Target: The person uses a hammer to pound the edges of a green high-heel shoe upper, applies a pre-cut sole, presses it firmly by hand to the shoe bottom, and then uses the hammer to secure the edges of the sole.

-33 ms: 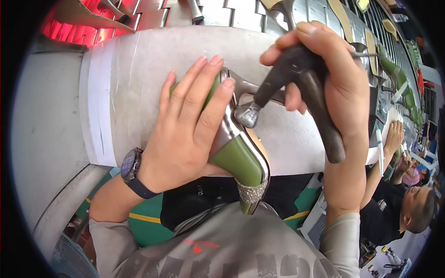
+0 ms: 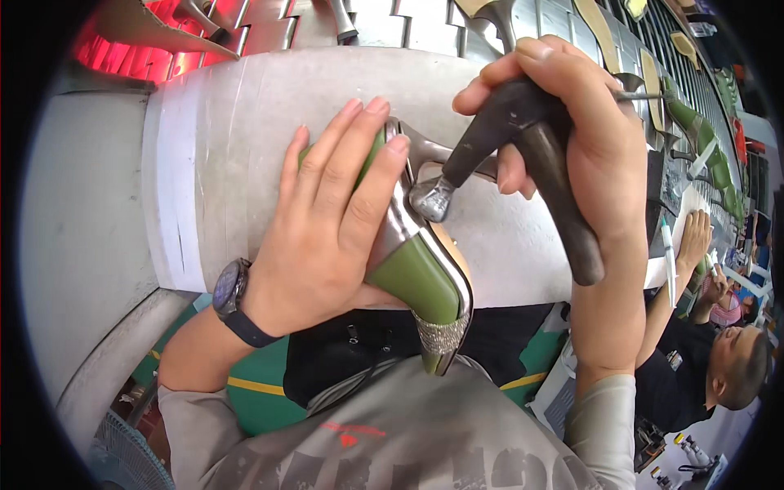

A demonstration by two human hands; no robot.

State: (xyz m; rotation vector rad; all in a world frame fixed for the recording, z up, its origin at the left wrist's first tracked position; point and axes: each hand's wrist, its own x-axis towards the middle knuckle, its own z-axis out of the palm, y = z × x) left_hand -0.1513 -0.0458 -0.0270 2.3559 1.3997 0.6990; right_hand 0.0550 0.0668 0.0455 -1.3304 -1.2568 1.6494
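Note:
A green high-heeled shoe lies on its side over the pale work surface, its toe end with a glittering band pointing toward my body. My left hand wraps over its upper, with fingers lying across the green and silvery side. My right hand grips a dark shoemaker's hammer. The shiny rounded hammer face rests at or very close to the sole edge by the silvery section; I cannot tell whether it touches. The shoe's slim metallic heel points right, passing behind the hammer. My left palm hides part of the shoe.
The pale work surface curves around the shoe. Beyond it runs a slatted metal conveyor carrying heels and insole pieces, lit red at far left. More green shoes lie at right, where a co-worker in black is busy. A fan stands lower left.
The hammer and my right hand have shifted very slightly to the left. The shoe and my left hand are almost unmoved.

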